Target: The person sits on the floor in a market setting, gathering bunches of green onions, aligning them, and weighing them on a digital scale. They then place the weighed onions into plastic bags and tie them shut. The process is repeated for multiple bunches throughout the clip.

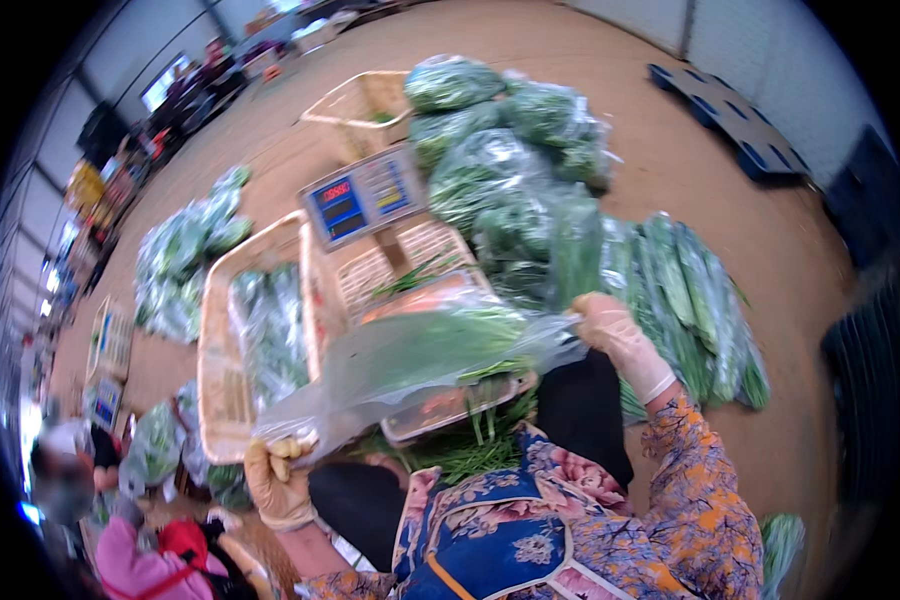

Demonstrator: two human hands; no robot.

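Observation:
A clear plastic bag of long green leafy vegetables [435, 345] is stretched between my hands, over a digital weighing scale. My left hand [279, 480], in a pale glove, grips the bag's left end. The other end is pinched in my right hand [619, 337], gloved too. Behind the bag stands the scale's display [364, 196], with lit red digits. Below the bag a shallow plastic tray [450, 412] partly shows, and loose green leaves [472, 454] lie near my lap.
At the left stands a plastic crate [214, 360] with bagged greens. Filled bags [487, 172] are piled beyond the scale, and long bagged greens [690, 300] lie on the floor at the right. A person in a pink top [131, 555] is at lower left. A flat platform [727, 120] lies at upper right.

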